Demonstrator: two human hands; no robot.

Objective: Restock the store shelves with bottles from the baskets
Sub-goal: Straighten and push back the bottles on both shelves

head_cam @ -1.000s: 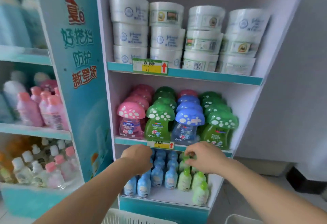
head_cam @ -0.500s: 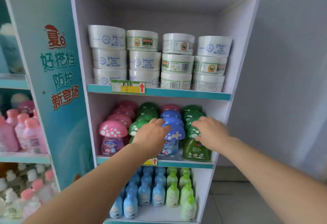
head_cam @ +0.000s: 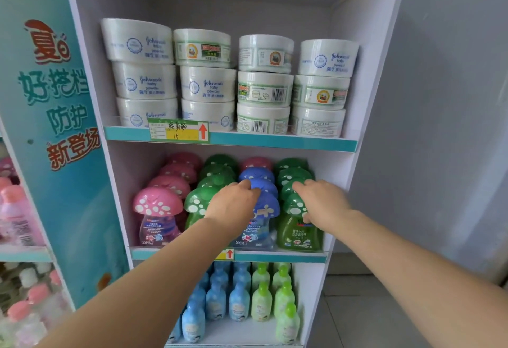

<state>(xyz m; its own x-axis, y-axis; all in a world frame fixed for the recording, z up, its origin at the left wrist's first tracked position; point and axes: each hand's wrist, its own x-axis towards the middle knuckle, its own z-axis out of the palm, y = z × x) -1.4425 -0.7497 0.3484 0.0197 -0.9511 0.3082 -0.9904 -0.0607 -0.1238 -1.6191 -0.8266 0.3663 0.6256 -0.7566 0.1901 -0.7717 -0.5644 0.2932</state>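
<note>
Both hands reached into the middle shelf (head_cam: 275, 256), where mushroom-capped bottles stood in four rows running front to back. The left hand (head_cam: 233, 207) lay back-up over the blue row, its fingers (head_cam: 251, 186) close together and bent down onto the cap of the second blue bottle (head_cam: 265, 184). The thumb was hidden, so I could not tell if it gripped. At 3 o'clock of it, apart, the right hand (head_cam: 324, 202) covered the front green bottle (head_cam: 298, 233), fingers together over the cap and thumb tucked under the cap rim. A pink bottle (head_cam: 158, 210) stood at 9 o'clock of the left hand, at the shelf front. White tubs (head_cam: 209, 84) were stacked on the shelf at 12 o'clock. Small blue and green bottles (head_cam: 239, 303) filled the shelf at 6 o'clock.
</note>
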